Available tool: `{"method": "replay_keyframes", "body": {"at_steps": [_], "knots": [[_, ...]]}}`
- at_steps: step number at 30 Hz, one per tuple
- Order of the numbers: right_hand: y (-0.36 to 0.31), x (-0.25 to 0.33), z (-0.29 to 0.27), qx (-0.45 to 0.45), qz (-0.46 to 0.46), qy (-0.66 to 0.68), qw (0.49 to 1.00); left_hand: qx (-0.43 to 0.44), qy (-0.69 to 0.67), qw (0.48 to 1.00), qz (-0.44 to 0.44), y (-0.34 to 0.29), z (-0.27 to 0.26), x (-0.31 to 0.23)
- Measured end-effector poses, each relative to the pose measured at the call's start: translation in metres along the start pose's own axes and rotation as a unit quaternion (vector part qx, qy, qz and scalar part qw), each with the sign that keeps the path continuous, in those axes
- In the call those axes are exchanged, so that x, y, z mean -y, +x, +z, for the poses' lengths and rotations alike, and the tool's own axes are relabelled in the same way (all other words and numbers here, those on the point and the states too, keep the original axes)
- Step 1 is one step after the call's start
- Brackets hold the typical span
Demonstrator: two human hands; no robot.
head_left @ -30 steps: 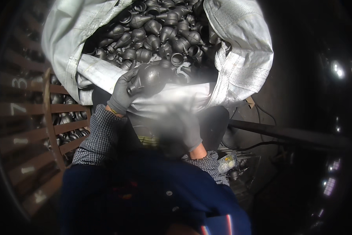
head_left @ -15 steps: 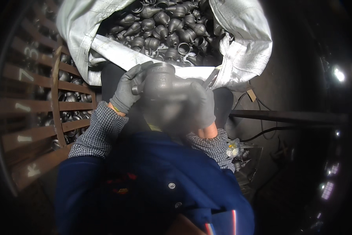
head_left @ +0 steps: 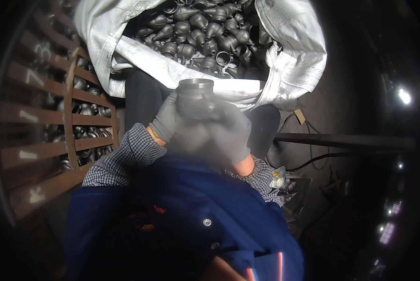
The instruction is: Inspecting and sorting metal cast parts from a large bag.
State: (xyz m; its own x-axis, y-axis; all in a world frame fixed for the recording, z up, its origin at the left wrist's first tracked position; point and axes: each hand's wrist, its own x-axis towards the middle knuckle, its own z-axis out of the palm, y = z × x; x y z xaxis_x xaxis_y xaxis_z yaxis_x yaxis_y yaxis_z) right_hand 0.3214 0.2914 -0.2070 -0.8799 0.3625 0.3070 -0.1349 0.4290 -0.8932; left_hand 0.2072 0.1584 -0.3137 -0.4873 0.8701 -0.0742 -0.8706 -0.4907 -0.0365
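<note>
A dark grey cast metal fitting [head_left: 195, 104], with a ridged round open mouth turned upward, stands out in front of my body. My gloved left hand [head_left: 168, 118] grips its left side, the fingers mostly behind it. Against its right and lower side my gloved right hand [head_left: 234, 133] closes, its fingers smeared by a hazy patch. That same haze hides the fitting's lower part. Just beyond my hands a big white woven sack [head_left: 163, 65] lies open, filled with many similar grey fittings [head_left: 205, 35].
To the left is a brown slatted metal crate [head_left: 90, 119] holding more fittings. A dark bar [head_left: 341, 139] and a black cable [head_left: 313, 157] run along the right. A small clear plastic bag [head_left: 278, 178] lies beside my right sleeve, near more metal parts [head_left: 289, 187].
The fitting has been turned in my hands, its right-hand neck no longer pointing sideways. My left hand has shifted right and lower around it. The view has moved slightly.
</note>
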Motion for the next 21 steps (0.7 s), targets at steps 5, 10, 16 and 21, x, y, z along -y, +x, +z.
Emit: {"method": "replay_keyframes", "body": {"at_steps": [5, 10, 16, 21], "knots": [[-0.008, -0.002, 0.001, 0.024, 0.004, -0.023, 0.999, -0.048, -0.027, 0.998, -0.013, -0.001, 0.007, 0.011], [-0.018, 0.003, 0.000, 0.063, 0.012, -0.040, 0.997, -0.182, 0.108, 0.976, 0.042, 0.001, 0.017, 0.001], [-0.032, -0.001, -0.001, 0.081, 0.200, 0.200, 0.956, 0.080, 0.110, 0.982, 0.130, 0.002, 0.027, -0.020], [-0.037, -0.015, -0.003, 0.156, 0.091, 0.075, 0.981, -0.125, 0.333, 0.911, 0.207, -0.002, 0.055, -0.017]]}}
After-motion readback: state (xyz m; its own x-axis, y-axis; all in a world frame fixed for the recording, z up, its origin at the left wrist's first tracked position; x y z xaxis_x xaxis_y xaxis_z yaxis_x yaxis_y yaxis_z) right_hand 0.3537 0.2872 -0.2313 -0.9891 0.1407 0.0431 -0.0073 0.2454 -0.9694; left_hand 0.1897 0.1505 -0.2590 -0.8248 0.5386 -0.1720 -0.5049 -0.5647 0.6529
